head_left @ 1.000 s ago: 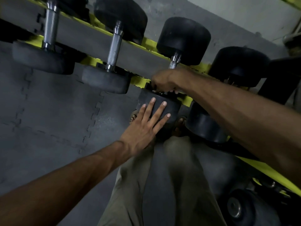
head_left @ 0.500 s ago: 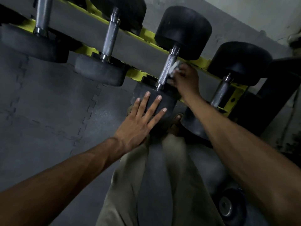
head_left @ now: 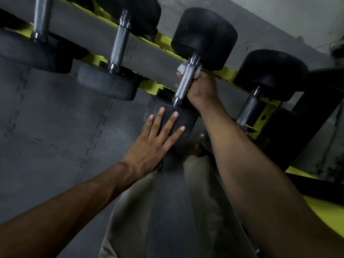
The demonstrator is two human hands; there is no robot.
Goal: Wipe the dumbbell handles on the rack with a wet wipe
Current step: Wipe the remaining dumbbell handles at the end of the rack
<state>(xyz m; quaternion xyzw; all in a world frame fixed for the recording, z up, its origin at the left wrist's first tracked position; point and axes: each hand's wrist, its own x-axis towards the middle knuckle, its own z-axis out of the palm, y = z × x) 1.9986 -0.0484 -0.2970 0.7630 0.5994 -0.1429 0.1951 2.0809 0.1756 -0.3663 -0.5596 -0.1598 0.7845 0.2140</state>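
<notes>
Several black dumbbells with knurled steel handles lie across a yellow rack [head_left: 163, 39]. My right hand [head_left: 202, 88] curls under the handle [head_left: 184, 81] of the middle dumbbell and holds a white wet wipe [head_left: 181, 67] around its upper part; bits of the wipe show on both sides of the bar. My left hand [head_left: 154, 144] lies flat with straight fingers on that dumbbell's near black head [head_left: 184, 116]. The far head [head_left: 204, 37] sits above the wipe.
More dumbbells rest on the rack: two to the left [head_left: 119, 43] and one to the right [head_left: 249, 108]. Grey interlocking floor mats [head_left: 55, 127] lie below. My trouser legs [head_left: 201, 211] and a sandalled foot [head_left: 200, 138] stand close to the rack. A dark frame post [head_left: 305, 118] rises at right.
My right hand moved from the near end of the handle up its right side, and now wraps the wipe under the bar near the far head. My left hand stayed on the near head.
</notes>
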